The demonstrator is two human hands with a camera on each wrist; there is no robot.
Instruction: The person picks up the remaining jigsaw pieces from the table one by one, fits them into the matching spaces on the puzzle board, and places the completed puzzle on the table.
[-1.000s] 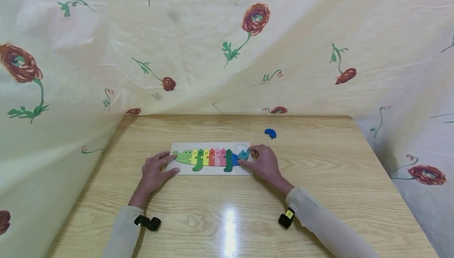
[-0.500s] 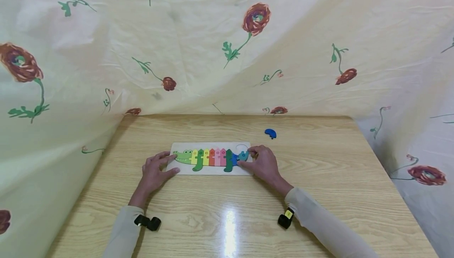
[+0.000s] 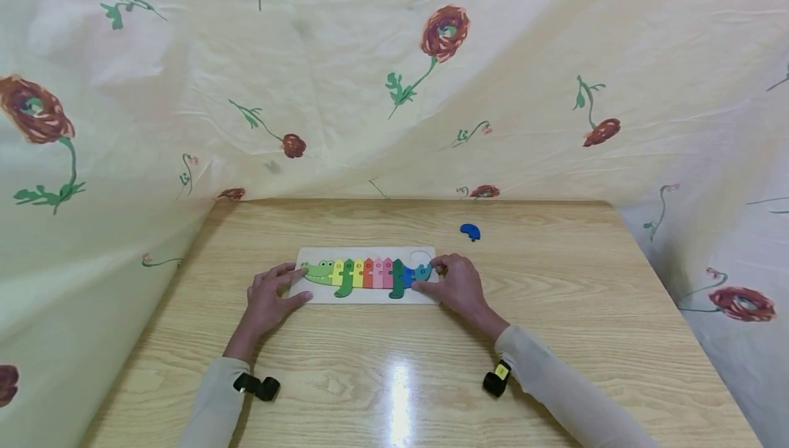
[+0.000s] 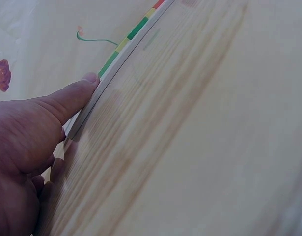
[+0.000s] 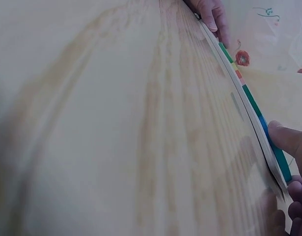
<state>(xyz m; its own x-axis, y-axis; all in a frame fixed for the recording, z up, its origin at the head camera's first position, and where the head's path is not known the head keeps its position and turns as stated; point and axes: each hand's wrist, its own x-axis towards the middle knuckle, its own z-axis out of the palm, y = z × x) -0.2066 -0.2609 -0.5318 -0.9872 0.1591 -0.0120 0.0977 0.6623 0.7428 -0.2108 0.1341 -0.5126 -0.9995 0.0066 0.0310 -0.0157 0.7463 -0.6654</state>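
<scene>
A pale puzzle board point(image 3: 364, 252) lies on the table with a colourful crocodile made of numbered pieces set in it. My left hand point(image 3: 268, 301) rests on its left end, index finger on the green head piece point(image 3: 319, 272) and straight thumb on the board near the front corner. At the right end my right hand point(image 3: 459, 288) pinches a teal puzzle piece point(image 3: 422, 272) between thumb and index finger, against the blue piece point(image 3: 407, 277). In the right wrist view the thumb point(image 5: 286, 137) presses near the board's edge. The piece's far side is partly hidden by fingers.
A loose blue curved puzzle piece point(image 3: 470, 231) lies on the wooden table point(image 3: 345, 379) behind my right hand. Above the teal piece, a round outline shows on the board. Flower-patterned cloth point(image 3: 345, 78) hangs behind the table and at its sides.
The teal piece has shifted slightly down and left, closer to the blue piece, with my right fingers moving along with it. My left hand and the loose blue piece stay put.
</scene>
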